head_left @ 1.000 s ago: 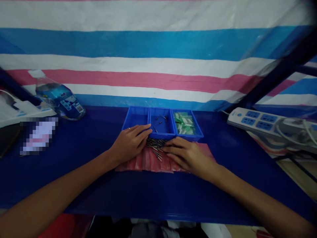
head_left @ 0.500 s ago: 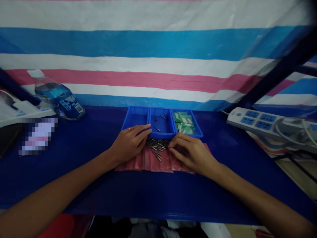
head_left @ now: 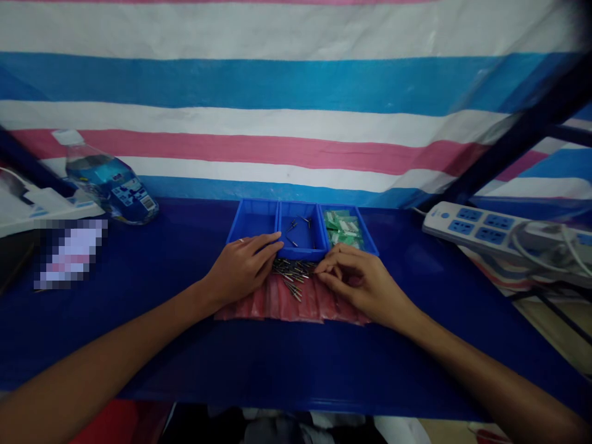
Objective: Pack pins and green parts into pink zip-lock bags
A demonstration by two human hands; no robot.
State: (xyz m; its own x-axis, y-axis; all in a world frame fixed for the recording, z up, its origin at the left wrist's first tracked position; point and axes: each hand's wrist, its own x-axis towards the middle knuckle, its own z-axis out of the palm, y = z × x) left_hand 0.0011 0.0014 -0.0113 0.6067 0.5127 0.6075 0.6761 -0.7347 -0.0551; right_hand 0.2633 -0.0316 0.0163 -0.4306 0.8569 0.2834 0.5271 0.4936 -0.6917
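As clear plastic bottle with blue label [head_left: 111, 182] sits at far left of dark blue surface [head_left: 185, 364], your left hand [head_left: 243, 265] lies loosely open, fingers outstretched beside pile. Thin dark metal pins with shiny tips [head_left: 292, 269] heaped between your hands, on flat red plastic bags [head_left: 300, 311], before blue plastic trays [head_left: 303, 253]. Your right hand [head_left: 358, 277] pinches fingertips at pile's right edge; cannot tell whether pin is gripped.

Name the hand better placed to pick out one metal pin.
Probably the right hand: it is curled pinch-like at the metal pins, while the left hand lies flatter beside them.
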